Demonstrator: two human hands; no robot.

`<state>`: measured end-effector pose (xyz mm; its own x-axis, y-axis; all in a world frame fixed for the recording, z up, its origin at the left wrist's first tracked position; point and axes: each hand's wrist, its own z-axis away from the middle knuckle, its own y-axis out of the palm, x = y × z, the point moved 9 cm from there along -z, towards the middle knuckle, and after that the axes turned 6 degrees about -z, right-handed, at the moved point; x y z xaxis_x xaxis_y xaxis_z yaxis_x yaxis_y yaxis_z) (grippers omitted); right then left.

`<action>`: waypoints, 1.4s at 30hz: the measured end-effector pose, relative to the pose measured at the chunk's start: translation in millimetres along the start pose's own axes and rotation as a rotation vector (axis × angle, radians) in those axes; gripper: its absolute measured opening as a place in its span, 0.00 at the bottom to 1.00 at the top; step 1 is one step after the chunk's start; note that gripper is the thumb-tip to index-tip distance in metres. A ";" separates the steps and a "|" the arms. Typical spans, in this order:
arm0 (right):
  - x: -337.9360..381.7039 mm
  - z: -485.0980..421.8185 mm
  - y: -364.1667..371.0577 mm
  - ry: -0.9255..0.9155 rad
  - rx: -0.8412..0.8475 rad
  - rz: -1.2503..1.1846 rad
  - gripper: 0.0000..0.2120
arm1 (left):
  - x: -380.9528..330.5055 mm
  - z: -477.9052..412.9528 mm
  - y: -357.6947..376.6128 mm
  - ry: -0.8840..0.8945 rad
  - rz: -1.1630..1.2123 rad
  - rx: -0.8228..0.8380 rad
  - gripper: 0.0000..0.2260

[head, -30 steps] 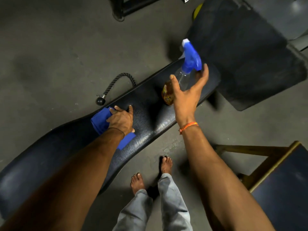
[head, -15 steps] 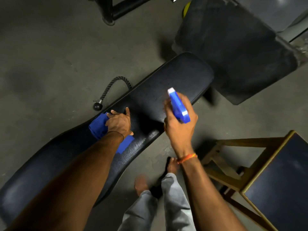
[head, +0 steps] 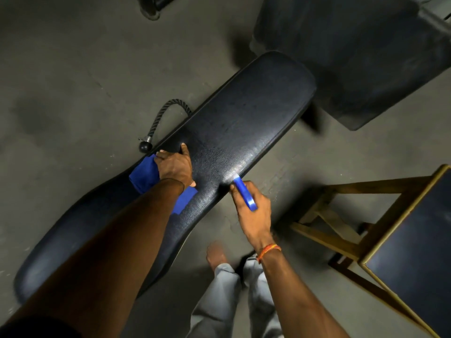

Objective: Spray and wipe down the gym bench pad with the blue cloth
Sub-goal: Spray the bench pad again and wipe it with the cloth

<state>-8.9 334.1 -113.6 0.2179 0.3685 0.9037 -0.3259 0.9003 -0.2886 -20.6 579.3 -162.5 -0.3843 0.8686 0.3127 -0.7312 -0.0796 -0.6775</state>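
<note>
A long black gym bench pad (head: 246, 118) runs diagonally from lower left to upper right. The blue cloth (head: 144, 175) lies on the pad's middle, and my left hand (head: 174, 167) rests flat on it with fingers spread. My right hand (head: 253, 211) grips a spray bottle at the pad's near edge. Only the bottle's blue trigger head (head: 245, 195) shows, its white nozzle pointing at the pad. The bottle's body is hidden under my hand. Fine wet speckles glint on the pad beyond the nozzle.
A black rope handle (head: 159, 120) with a ball end lies on the concrete floor left of the bench. A wooden-framed stool (head: 366, 215) with a dark top stands at the right. A large dark padded block (head: 353, 57) sits beyond the bench's end. My bare foot (head: 216, 254) stands below.
My right hand took the spray bottle off the pad's far end and brought it back and down to the near edge. My left hand stayed on the cloth.
</note>
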 end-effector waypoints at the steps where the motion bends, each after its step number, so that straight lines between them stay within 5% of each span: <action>1: -2.5 0.7 1.0 -0.002 0.001 0.028 0.13 | 1.3 0.2 1.2 0.001 0.045 0.000 0.58; 11: -24.7 -15.4 -10.0 0.077 -0.032 0.123 0.17 | 12.3 -1.2 -0.2 -0.023 0.212 -0.036 0.62; 22: -48.7 -19.2 -56.7 0.081 -0.336 -0.050 0.18 | 6.1 -2.7 -4.8 0.062 0.237 -0.060 0.61; 27: -60.8 -7.9 -45.0 0.082 -0.179 0.057 0.19 | 1.1 -13.7 -24.1 0.018 0.362 -0.085 0.53; 32: -36.6 -14.0 -33.0 0.025 -0.141 0.178 0.19 | -17.1 -12.6 -27.4 -0.060 0.498 -0.106 0.59; 42: -10.3 -73.8 -47.3 0.058 -0.245 0.091 0.21 | -34.0 -15.3 -46.2 -0.065 0.254 -0.060 0.63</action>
<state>72.2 304.8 -132.6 0.2530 0.4571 0.8527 -0.1160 0.8893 -0.4423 34.9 560.9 -152.1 -0.5882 0.7910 0.1683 -0.5726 -0.2603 -0.7774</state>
